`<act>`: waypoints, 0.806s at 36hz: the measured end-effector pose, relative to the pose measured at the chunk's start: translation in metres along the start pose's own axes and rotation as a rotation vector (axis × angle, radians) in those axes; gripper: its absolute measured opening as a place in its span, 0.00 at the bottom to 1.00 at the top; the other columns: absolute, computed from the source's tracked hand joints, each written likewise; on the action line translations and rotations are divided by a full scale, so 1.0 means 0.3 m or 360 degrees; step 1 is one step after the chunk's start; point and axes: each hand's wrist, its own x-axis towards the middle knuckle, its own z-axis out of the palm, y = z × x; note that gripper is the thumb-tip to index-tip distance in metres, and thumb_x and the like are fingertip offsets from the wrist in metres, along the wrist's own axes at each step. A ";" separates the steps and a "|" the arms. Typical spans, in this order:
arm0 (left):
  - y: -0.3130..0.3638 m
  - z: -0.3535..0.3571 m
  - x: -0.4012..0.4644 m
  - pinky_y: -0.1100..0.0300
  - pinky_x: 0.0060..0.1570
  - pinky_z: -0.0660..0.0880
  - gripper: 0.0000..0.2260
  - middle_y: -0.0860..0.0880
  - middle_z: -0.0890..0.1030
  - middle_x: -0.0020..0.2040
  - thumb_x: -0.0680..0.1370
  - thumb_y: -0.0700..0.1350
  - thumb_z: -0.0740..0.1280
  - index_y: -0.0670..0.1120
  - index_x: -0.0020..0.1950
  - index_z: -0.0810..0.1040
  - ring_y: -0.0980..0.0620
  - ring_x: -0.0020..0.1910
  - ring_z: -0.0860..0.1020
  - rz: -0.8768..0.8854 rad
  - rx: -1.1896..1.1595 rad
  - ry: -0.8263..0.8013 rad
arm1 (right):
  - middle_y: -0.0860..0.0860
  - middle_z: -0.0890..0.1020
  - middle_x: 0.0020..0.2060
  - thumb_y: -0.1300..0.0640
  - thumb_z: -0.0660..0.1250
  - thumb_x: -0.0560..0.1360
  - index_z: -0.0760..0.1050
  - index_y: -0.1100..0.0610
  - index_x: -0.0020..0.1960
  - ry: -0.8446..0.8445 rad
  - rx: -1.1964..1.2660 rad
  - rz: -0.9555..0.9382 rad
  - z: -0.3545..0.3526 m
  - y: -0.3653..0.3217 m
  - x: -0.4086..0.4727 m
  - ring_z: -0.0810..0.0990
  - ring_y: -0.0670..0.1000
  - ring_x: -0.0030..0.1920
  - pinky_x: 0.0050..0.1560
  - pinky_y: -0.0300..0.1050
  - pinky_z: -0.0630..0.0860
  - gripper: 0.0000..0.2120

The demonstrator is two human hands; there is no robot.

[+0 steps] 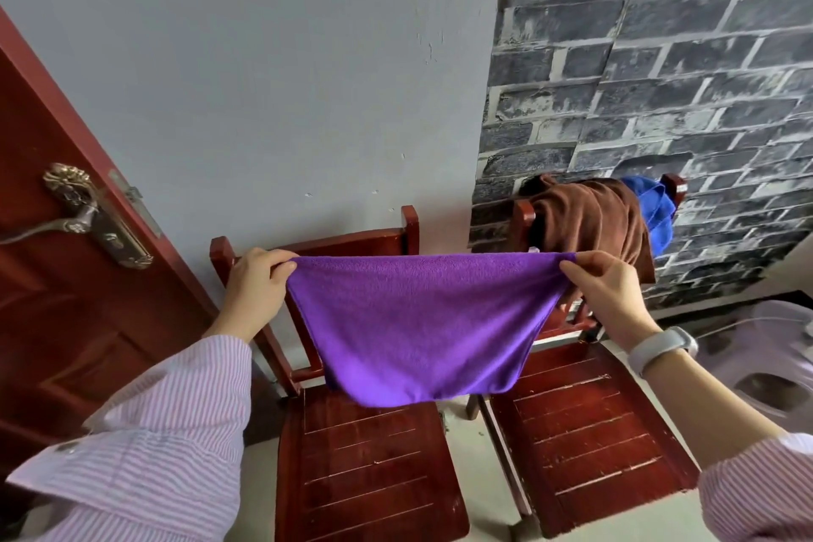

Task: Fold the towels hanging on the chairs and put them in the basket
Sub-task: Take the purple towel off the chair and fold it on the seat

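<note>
hands — left (255,286); right (609,290) — pinch purple towel (422,326) corners; above chairs (365,466)

Purple towel (418,321) of soft, matt, fluffy cloth; brown towel (589,220) the same. Chairs (365,462) of glossy red-brown wood, scratched. Door handle (83,220) of dull ornate metal. Brick-pattern wall covering (660,79), wrinkled.

Two red-brown wooden chairs stand side by side on a pale floor (473,497), backs to the wall. Left chair (365,466): slatted seat, scuffed. Right chair (585,422): same build, a brown towel (589,220) draped over its backrest, a blue towel (655,211) hung just right of it on the same top rail, the two touching.
</note>
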 end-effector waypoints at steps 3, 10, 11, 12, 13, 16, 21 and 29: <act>-0.033 0.009 0.002 0.51 0.58 0.70 0.10 0.40 0.80 0.53 0.79 0.38 0.60 0.39 0.55 0.79 0.40 0.55 0.76 -0.0063 -0.0072 -0.0028 | 0.50 0.79 0.29 0.61 0.68 0.72 0.77 0.63 0.46 -0.0001 -0.0185 -0.0030 0.020 0.024 0.004 0.77 0.41 0.25 0.23 0.32 0.73 0.05; -0.073 0.001 -0.004 0.60 0.49 0.69 0.07 0.47 0.80 0.46 0.77 0.36 0.62 0.46 0.49 0.78 0.50 0.47 0.77 -0.0207 -0.0499 -0.0068 | 0.51 0.77 0.36 0.61 0.71 0.70 0.70 0.56 0.45 0.0085 -0.0270 -0.0006 0.049 0.040 0.004 0.78 0.50 0.34 0.31 0.37 0.76 0.09; -0.073 -0.003 -0.005 0.61 0.50 0.69 0.08 0.47 0.80 0.47 0.77 0.36 0.62 0.44 0.50 0.79 0.51 0.48 0.77 -0.0190 -0.0488 -0.0093 | 0.50 0.77 0.38 0.62 0.70 0.71 0.71 0.57 0.49 0.0054 -0.0235 0.0000 0.052 0.042 0.001 0.78 0.47 0.34 0.30 0.33 0.76 0.10; -0.076 -0.004 -0.004 0.61 0.51 0.68 0.08 0.48 0.80 0.47 0.77 0.36 0.63 0.43 0.51 0.80 0.52 0.49 0.77 -0.0184 -0.0476 -0.0123 | 0.49 0.78 0.38 0.64 0.68 0.72 0.71 0.56 0.53 0.0027 -0.0220 -0.0018 0.055 0.047 -0.001 0.78 0.42 0.33 0.30 0.29 0.75 0.12; -0.081 -0.006 -0.002 0.61 0.52 0.69 0.08 0.48 0.80 0.48 0.76 0.36 0.63 0.43 0.52 0.80 0.52 0.49 0.77 -0.0190 -0.0475 -0.0157 | 0.49 0.79 0.38 0.66 0.67 0.72 0.72 0.56 0.55 0.0000 -0.0245 -0.0047 0.060 0.054 0.000 0.78 0.40 0.31 0.30 0.26 0.73 0.13; -0.096 -0.008 0.003 0.58 0.55 0.72 0.11 0.49 0.81 0.48 0.74 0.39 0.69 0.47 0.54 0.80 0.53 0.48 0.77 -0.0240 -0.0540 -0.0250 | 0.51 0.80 0.34 0.68 0.64 0.73 0.79 0.60 0.50 -0.0010 -0.0383 -0.0079 0.073 0.073 0.010 0.77 0.34 0.29 0.31 0.26 0.73 0.09; -0.116 0.007 -0.003 0.59 0.50 0.70 0.08 0.48 0.80 0.47 0.74 0.40 0.68 0.44 0.52 0.81 0.51 0.48 0.76 -0.0191 -0.0282 -0.0167 | 0.53 0.81 0.37 0.64 0.65 0.73 0.79 0.56 0.48 0.0030 -0.0534 -0.0040 0.082 0.090 0.026 0.76 0.33 0.31 0.33 0.25 0.72 0.08; -0.182 0.047 0.005 0.58 0.45 0.69 0.07 0.44 0.79 0.52 0.76 0.42 0.66 0.42 0.52 0.80 0.48 0.47 0.76 -0.0183 0.0042 -0.0024 | 0.55 0.80 0.38 0.66 0.65 0.72 0.80 0.61 0.47 0.0000 -0.0660 -0.0032 0.174 0.078 0.017 0.77 0.51 0.36 0.39 0.35 0.70 0.06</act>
